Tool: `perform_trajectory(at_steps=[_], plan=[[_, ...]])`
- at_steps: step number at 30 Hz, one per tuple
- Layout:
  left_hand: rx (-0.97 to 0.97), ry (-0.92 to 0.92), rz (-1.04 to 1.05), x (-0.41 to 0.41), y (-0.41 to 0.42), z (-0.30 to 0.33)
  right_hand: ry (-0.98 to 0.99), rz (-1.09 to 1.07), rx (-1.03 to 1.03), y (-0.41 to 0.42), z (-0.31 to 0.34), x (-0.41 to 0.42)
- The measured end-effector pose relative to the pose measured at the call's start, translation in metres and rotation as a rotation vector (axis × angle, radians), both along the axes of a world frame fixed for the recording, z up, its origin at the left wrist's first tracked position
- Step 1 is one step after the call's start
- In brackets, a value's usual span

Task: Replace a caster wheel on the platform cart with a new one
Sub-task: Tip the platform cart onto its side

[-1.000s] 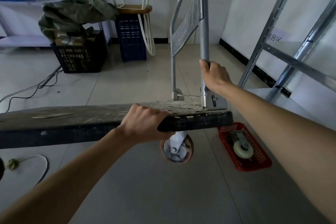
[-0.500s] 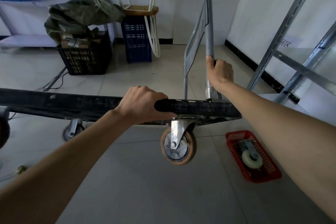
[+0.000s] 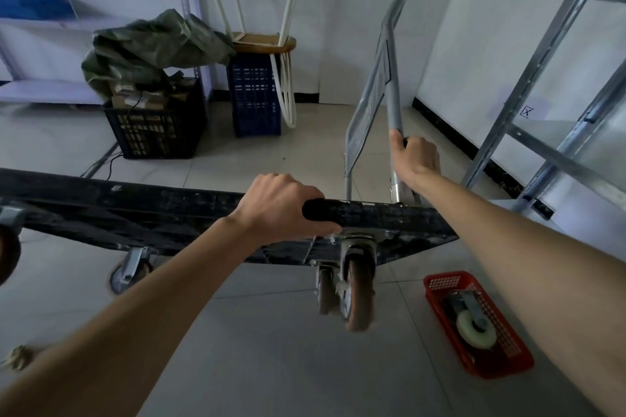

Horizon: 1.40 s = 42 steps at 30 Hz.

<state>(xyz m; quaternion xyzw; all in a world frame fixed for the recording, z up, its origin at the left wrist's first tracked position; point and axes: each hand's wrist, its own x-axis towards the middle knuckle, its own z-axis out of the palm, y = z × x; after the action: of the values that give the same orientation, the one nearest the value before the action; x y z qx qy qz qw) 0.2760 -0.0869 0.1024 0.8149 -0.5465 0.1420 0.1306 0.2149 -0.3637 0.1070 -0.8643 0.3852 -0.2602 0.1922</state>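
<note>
The black platform cart (image 3: pixel 135 210) is tipped up, its near edge raised and its underside facing me. My left hand (image 3: pixel 281 206) grips that near edge. My right hand (image 3: pixel 415 159) grips the grey handle post (image 3: pixel 393 85), which leans away from me. Under the deck hang brown-tyred caster wheels: one (image 3: pixel 359 291) near the right end, a second (image 3: pixel 326 291) right behind it, and another (image 3: pixel 130 269) further left. A new white caster wheel (image 3: pixel 474 327) lies in a red basket (image 3: pixel 440 284) on the floor at the right.
A black crate (image 3: pixel 154 122) with a green tarp and a blue crate (image 3: pixel 254 98) under a wooden stool stand by the far wall. Grey metal shelving (image 3: pixel 548 85) rises on the right. A cable runs on the floor at left. The floor is pale tile.
The cart has tilted further: its top deck no longer shows, its underside and casters do. The handle now leans away, and both hands moved with it.
</note>
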Motion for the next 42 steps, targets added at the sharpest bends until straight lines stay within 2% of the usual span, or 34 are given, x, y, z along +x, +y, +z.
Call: perform_trajectory(at_steps=[14,18,21,25,30,42], plan=[[-0.01,0.052,0.012,0.02,-0.014,0.01,-0.015,0.077,0.062,-0.019,0.005,0.021],[0.008,0.057,0.026,0.028,-0.021,0.015,0.019,0.187,0.13,-0.028,0.013,0.028],[0.018,0.047,0.032,0.03,-0.026,0.015,0.063,0.349,0.19,-0.033,0.017,0.02],[0.008,0.047,0.052,0.037,-0.035,0.019,0.151,0.506,0.082,-0.039,0.013,0.001],[0.004,0.057,0.088,0.051,-0.046,0.026,0.224,0.508,0.064,-0.047,0.019,0.005],[0.03,0.073,0.167,0.077,-0.069,0.044,0.257,0.484,0.098,-0.068,0.036,0.045]])
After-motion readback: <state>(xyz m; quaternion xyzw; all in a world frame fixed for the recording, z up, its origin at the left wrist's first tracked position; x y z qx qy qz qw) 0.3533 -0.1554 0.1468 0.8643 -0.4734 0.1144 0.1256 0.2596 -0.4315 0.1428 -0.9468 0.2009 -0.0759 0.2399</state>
